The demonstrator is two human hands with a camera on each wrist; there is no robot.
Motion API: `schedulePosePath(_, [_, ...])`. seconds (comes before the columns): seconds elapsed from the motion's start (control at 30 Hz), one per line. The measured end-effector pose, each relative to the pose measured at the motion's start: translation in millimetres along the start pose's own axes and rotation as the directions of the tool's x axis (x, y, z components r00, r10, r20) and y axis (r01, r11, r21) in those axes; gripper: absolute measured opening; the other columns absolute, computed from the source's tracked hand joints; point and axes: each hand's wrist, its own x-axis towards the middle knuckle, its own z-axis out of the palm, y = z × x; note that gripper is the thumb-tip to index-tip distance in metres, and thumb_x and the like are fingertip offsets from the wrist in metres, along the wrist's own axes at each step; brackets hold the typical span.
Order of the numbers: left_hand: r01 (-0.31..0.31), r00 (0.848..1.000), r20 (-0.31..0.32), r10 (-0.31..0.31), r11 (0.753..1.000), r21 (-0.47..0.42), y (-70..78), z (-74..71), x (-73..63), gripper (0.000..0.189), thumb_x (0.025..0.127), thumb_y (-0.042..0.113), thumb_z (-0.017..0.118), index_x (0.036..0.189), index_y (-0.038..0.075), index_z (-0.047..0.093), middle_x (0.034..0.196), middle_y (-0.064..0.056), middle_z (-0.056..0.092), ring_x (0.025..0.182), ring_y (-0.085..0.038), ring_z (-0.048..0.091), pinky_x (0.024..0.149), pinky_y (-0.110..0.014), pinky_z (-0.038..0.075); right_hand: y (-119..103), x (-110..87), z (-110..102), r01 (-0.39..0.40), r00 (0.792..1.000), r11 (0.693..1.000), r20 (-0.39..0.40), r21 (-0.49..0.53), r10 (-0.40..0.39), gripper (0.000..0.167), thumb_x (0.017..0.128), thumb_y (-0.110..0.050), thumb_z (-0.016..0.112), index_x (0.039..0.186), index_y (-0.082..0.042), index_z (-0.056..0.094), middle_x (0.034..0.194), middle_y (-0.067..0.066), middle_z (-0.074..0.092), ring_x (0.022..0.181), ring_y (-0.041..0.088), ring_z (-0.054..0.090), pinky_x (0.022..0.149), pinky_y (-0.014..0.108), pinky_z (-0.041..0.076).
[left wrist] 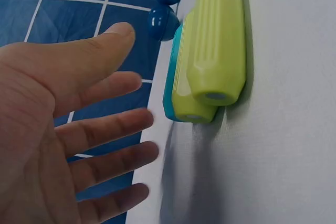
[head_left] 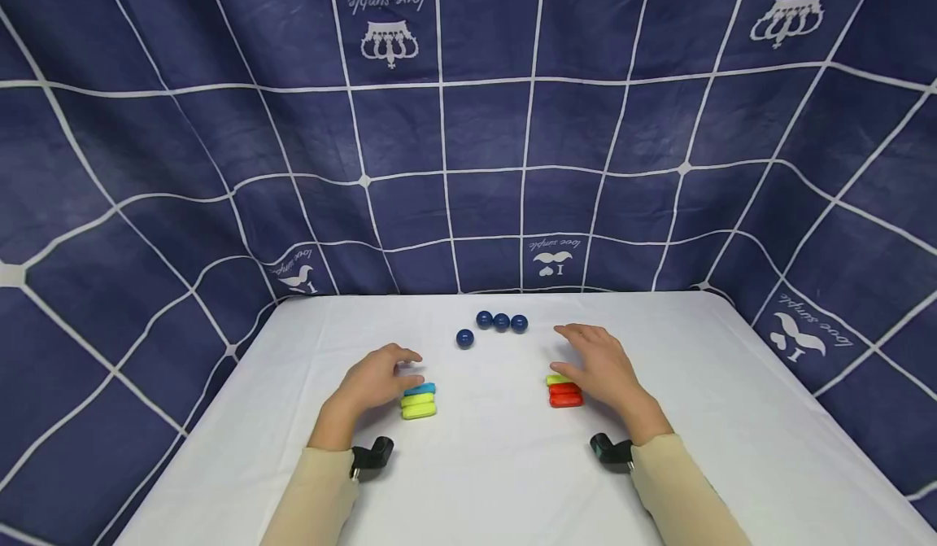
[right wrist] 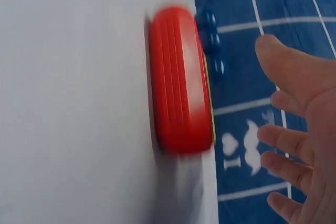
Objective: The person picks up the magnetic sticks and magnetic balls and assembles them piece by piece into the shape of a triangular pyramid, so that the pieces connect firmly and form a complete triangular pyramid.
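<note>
Ref: dark-blue balls (head_left: pixel 501 323) | left hand (head_left: pixel 372 379): nearer-left, fingers relaxed, empty, beside blue-yellow sticks (head_left: pixel 418 400) | right hand (head_left: pixel 604 369): nearer-right, fingers relaxed, empty, beside red-yellow sticks (head_left: pixel 565 390)

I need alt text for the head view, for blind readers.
A left hand is near one blue block and two yellow blocks, a right hand near one yellow block and two red blocks; four navy balls lie farther back on the white table.
</note>
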Motion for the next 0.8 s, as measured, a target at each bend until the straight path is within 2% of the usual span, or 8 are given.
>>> schedulePosePath(0.13, [0.013, 0.999, 0.036, -0.01, 0.996, -0.093, -2.4, 1.6, 1.1, 0.031, 0.087, 0.031, 0.077, 0.115, 0.018, 0.074, 0.109, -0.001, 0.07, 0.093, -0.017, 0.06, 0.079, -0.037, 0.05, -12.7, 8.5, 6.6, 0.008, 0.999, 0.999, 0.033, 0.035, -0.009, 0.062, 0.088, -0.042, 0.074, 0.142, -0.019, 0.055, 0.139, 0.009, 0.061, 0.129, 0.033, 0.053, 0.106, 0.058, 0.041])
schedulePosePath(0.27, [0.001, 0.999, 0.05, 0.006, 0.99, -0.141, -8.3, 5.0, 1.9, 0.026, 0.086, 0.026, 0.078, 0.11, 0.016, 0.075, 0.1, 0.001, 0.07, 0.087, -0.013, 0.057, 0.078, -0.033, 0.048, -29.1, 20.5, 10.1, -0.03, 0.994, 0.986, 0.106, 0.164, 0.013, 0.061, 0.09, -0.04, 0.072, 0.144, -0.019, 0.053, 0.142, 0.009, 0.058, 0.129, 0.033, 0.054, 0.107, 0.058, 0.042])
schedulePosePath(0.4, [-0.014, 0.999, 0.047, 0.022, 0.983, -0.181, -14.7, 9.0, 4.0, 0.022, 0.086, 0.023, 0.078, 0.106, 0.016, 0.076, 0.097, 0.002, 0.07, 0.088, -0.013, 0.057, 0.082, -0.036, 0.049, -44.1, 34.1, 15.4, -0.101, 0.986, 0.939, 0.156, 0.33, 0.051, 0.057, 0.092, -0.035, 0.071, 0.143, -0.017, 0.053, 0.141, 0.008, 0.059, 0.125, 0.03, 0.058, 0.104, 0.054, 0.046])
schedulePosePath(0.5, [-0.02, 0.999, 0.043, 0.029, 0.978, -0.209, -19.4, 11.5, 4.9, 0.019, 0.087, 0.021, 0.078, 0.104, 0.016, 0.076, 0.096, 0.003, 0.07, 0.088, -0.013, 0.058, 0.084, -0.036, 0.049, -52.1, 43.6, 24.4, -0.138, 0.982, 0.898, 0.178, 0.417, 0.068, 0.053, 0.093, -0.032, 0.07, 0.142, -0.016, 0.055, 0.138, 0.007, 0.061, 0.122, 0.027, 0.06, 0.103, 0.05, 0.048])
schedulePosePath(0.63, [-0.03, 0.998, 0.043, 0.042, 0.968, -0.249, -25.2, 14.8, 5.7, 0.016, 0.087, 0.02, 0.077, 0.103, 0.017, 0.076, 0.096, 0.003, 0.069, 0.088, -0.012, 0.057, 0.083, -0.034, 0.048, -59.7, 52.5, 38.4, -0.175, 0.976, 0.855, 0.199, 0.488, 0.086, 0.049, 0.093, -0.029, 0.071, 0.139, -0.016, 0.057, 0.133, 0.006, 0.064, 0.117, 0.026, 0.062, 0.101, 0.046, 0.049])
schedulePosePath(0.8, [-0.049, 0.997, 0.038, 0.063, 0.954, -0.295, -30.3, 17.1, 6.4, 0.016, 0.087, 0.021, 0.077, 0.102, 0.016, 0.077, 0.097, 0.002, 0.069, 0.087, -0.013, 0.056, 0.082, -0.033, 0.047, -68.7, 57.1, 51.5, -0.193, 0.974, 0.829, 0.206, 0.526, 0.096, 0.047, 0.093, -0.023, 0.071, 0.137, -0.013, 0.058, 0.125, 0.009, 0.068, 0.112, 0.028, 0.066, 0.098, 0.045, 0.052])
